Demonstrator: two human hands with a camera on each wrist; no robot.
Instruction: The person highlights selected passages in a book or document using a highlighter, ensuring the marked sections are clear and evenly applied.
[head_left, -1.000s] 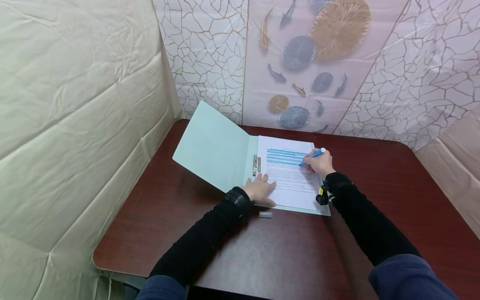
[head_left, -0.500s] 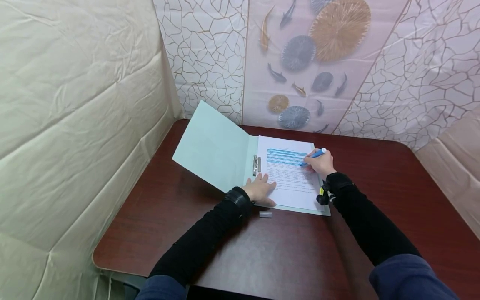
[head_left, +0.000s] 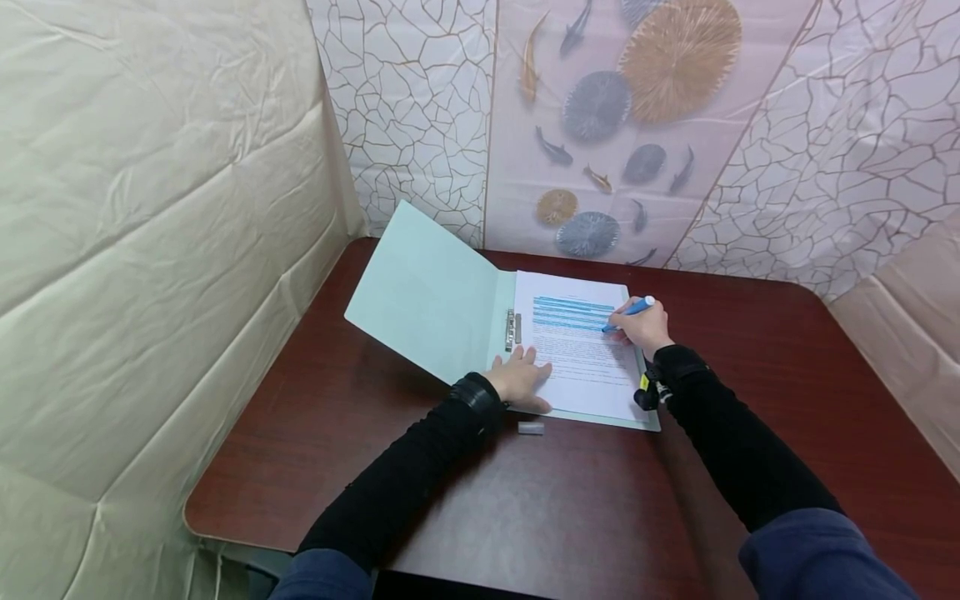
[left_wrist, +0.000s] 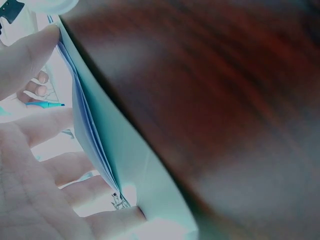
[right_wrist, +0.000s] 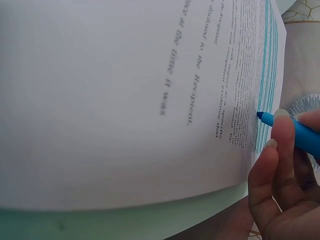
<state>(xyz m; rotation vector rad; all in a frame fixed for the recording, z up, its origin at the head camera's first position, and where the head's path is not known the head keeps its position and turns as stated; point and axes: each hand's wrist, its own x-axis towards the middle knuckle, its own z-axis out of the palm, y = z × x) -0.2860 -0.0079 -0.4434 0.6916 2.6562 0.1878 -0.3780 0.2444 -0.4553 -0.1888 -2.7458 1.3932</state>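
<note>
A pale green folder (head_left: pixel 431 296) lies opened out, its left cover raised at a slant. Printed pages (head_left: pixel 577 387) rest on its right side, the upper lines coloured in blue. My right hand (head_left: pixel 645 327) pinches a blue highlighter (head_left: pixel 637 306); in the right wrist view the highlighter's tip (right_wrist: pixel 262 115) meets the text beside the blue lines. With fingers spread, my left hand (head_left: pixel 519 382) rests on the lower left of the pages, close to the folder's spine. A metal clip (head_left: pixel 510 331) sits on that spine.
A small grey cap-like piece (head_left: pixel 531 428) lies just in front of the folder on the dark red table (head_left: pixel 585 508). Behind the table hangs a patterned cloth (head_left: pixel 420 108); a cream cloth (head_left: pixel 150 250) hangs at the left.
The highlighter in my right hand has shifted very slightly to the right along a line of text. My left hand stays in place on the pages.
</note>
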